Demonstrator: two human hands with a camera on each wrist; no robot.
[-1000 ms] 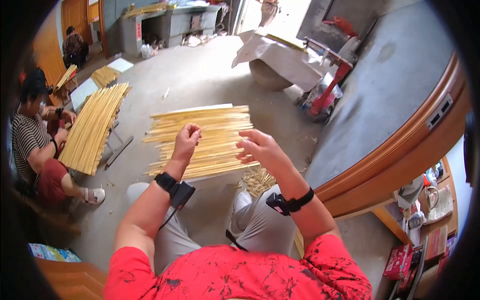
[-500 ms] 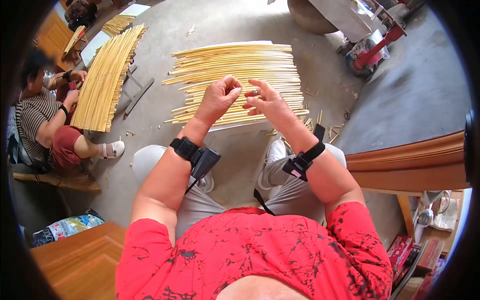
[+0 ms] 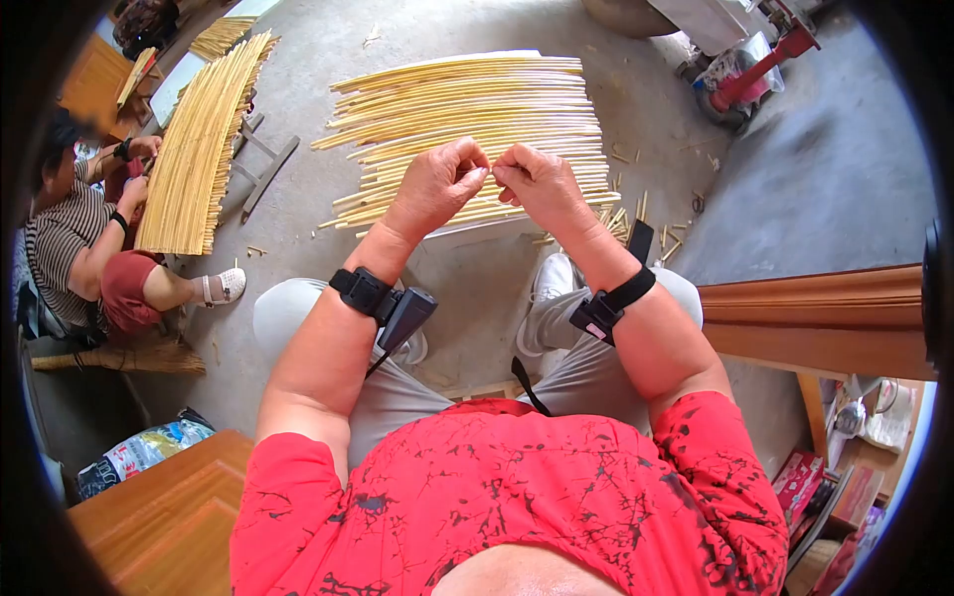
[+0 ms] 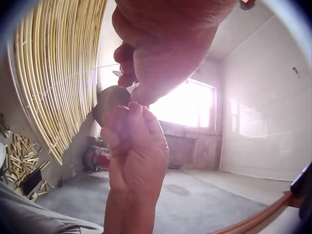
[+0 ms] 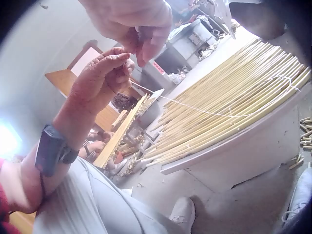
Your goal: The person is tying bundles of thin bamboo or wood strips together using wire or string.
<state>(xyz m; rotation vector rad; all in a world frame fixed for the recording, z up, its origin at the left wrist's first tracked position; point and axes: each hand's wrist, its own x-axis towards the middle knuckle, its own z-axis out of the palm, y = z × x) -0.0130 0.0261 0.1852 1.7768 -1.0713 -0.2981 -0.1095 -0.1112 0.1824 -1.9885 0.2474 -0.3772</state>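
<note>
My left hand and right hand meet fingertip to fingertip above a mat of yellow sticks. A thin white string runs from the mat to my left hand, whose thumb and fingers pinch it. The right thumb and forefinger are drawn together right at the left fingertips; I cannot tell what lies between them. In the right wrist view the string sags over the sticks, which lie side by side on a low white board. White stitches cross the sticks.
Short stick offcuts lie on the floor right of the board. At left, a seated person in a striped top works at another stick mat on a stand. A wooden door frame borders the right side.
The head view has tilted down, so the mat sits higher in it. My right hand has moved left to my left hand, its spread fingers closing until the fingertips meet.
</note>
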